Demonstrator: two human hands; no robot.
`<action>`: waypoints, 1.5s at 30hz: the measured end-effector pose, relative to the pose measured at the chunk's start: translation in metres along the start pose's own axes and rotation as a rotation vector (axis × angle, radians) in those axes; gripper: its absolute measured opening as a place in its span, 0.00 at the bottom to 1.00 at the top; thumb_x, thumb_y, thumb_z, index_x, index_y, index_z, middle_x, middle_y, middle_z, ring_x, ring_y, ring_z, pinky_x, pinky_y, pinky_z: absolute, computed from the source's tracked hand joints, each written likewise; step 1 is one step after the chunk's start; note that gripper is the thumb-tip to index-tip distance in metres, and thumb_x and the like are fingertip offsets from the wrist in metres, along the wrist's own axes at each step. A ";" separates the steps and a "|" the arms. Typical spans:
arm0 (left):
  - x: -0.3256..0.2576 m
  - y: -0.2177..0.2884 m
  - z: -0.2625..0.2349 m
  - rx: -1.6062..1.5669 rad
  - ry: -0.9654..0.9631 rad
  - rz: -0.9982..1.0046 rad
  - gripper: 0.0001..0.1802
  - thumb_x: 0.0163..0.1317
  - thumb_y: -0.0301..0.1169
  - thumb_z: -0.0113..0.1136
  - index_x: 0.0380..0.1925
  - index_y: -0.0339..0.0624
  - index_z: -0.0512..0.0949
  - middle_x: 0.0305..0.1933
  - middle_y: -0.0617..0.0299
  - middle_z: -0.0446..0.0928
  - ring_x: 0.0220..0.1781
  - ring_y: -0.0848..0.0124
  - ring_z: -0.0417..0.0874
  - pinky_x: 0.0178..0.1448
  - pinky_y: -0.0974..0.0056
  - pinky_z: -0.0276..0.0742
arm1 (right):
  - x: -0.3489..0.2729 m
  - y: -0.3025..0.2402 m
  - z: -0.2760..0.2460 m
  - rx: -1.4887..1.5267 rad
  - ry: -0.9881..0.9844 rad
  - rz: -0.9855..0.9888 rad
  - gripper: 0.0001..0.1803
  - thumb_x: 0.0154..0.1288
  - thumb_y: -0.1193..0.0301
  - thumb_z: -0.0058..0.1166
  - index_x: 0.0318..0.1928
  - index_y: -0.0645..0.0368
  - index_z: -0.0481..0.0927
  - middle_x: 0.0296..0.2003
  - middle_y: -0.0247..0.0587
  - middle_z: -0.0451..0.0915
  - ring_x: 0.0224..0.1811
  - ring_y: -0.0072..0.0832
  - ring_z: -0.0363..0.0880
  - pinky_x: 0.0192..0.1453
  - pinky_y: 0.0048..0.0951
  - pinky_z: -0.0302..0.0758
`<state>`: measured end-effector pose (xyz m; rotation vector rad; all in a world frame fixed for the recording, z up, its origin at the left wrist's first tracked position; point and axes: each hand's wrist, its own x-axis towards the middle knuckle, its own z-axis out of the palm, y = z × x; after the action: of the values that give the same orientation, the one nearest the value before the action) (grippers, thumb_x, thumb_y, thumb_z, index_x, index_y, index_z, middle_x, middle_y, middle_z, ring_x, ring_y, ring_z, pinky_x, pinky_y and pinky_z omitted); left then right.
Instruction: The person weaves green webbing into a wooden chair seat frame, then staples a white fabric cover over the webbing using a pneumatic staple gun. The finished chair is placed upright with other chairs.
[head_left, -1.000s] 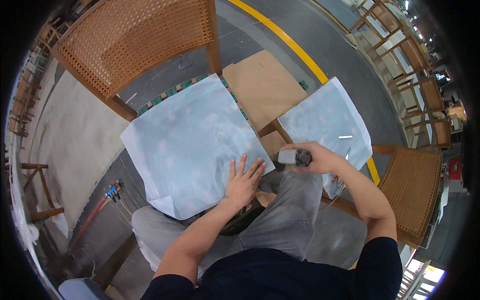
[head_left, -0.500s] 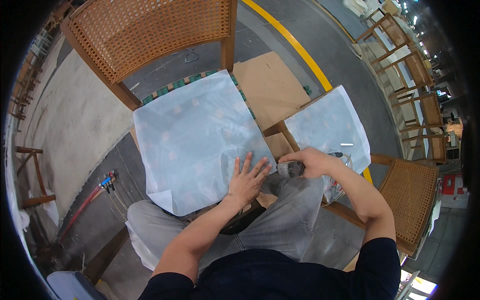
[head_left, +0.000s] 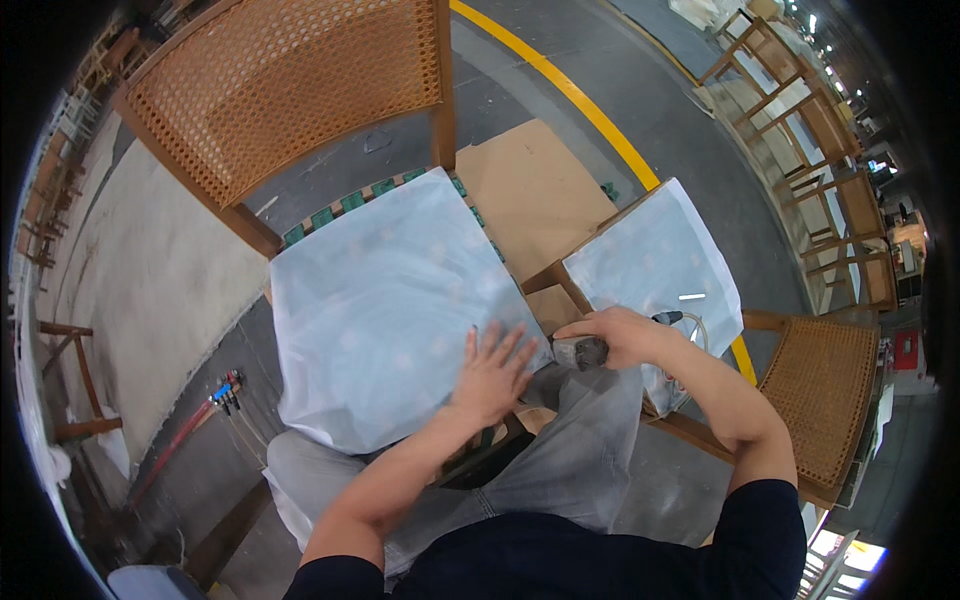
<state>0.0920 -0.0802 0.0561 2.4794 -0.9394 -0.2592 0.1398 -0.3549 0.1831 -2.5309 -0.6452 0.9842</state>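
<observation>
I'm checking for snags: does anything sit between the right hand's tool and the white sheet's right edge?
Nothing visible does. Just left of the tool, the left hand, spread open, is over the white sheet.

The left hand (head_left: 490, 380) is on the seat sheet (head_left: 385, 310). Behind that sheet stands the cane backrest (head_left: 300, 95); behind-right, cardboard (head_left: 530, 190); just right, the right hand's (head_left: 618, 335) air tool (head_left: 580, 352); farther right, a second chair (head_left: 820, 400); left, hose fittings (head_left: 226, 392).
</observation>
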 end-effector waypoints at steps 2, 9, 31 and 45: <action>0.019 -0.026 -0.016 0.082 0.100 -0.098 0.35 0.77 0.46 0.55 0.82 0.57 0.63 0.88 0.62 0.56 0.89 0.42 0.49 0.86 0.29 0.44 | -0.011 0.002 -0.005 0.055 0.100 -0.019 0.42 0.49 0.76 0.68 0.69 0.40 0.81 0.48 0.49 0.87 0.52 0.53 0.85 0.58 0.48 0.81; 0.077 -0.076 -0.026 0.219 0.112 -0.145 0.36 0.80 0.48 0.49 0.83 0.53 0.59 0.89 0.64 0.54 0.89 0.43 0.47 0.88 0.31 0.38 | -0.013 0.006 -0.031 0.151 0.190 -0.044 0.40 0.50 0.80 0.66 0.68 0.46 0.82 0.50 0.51 0.87 0.53 0.54 0.86 0.57 0.45 0.82; 0.079 -0.081 -0.022 0.182 0.101 -0.171 0.35 0.82 0.51 0.42 0.84 0.55 0.59 0.90 0.70 0.51 0.91 0.48 0.44 0.90 0.35 0.35 | 0.092 0.005 -0.054 -0.086 -0.072 -0.070 0.41 0.50 0.77 0.64 0.68 0.34 0.81 0.43 0.51 0.88 0.48 0.55 0.85 0.53 0.53 0.81; 0.096 -0.111 -0.035 0.202 0.188 -0.094 0.33 0.81 0.45 0.45 0.82 0.52 0.64 0.88 0.68 0.58 0.89 0.46 0.48 0.88 0.34 0.39 | 0.112 0.003 -0.095 -0.057 0.059 -0.097 0.35 0.56 0.76 0.64 0.68 0.40 0.82 0.50 0.51 0.88 0.53 0.54 0.86 0.58 0.50 0.81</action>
<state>0.2391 -0.0591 0.0309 2.6798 -0.8059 0.0420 0.2808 -0.3130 0.1876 -2.5405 -0.7809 0.8657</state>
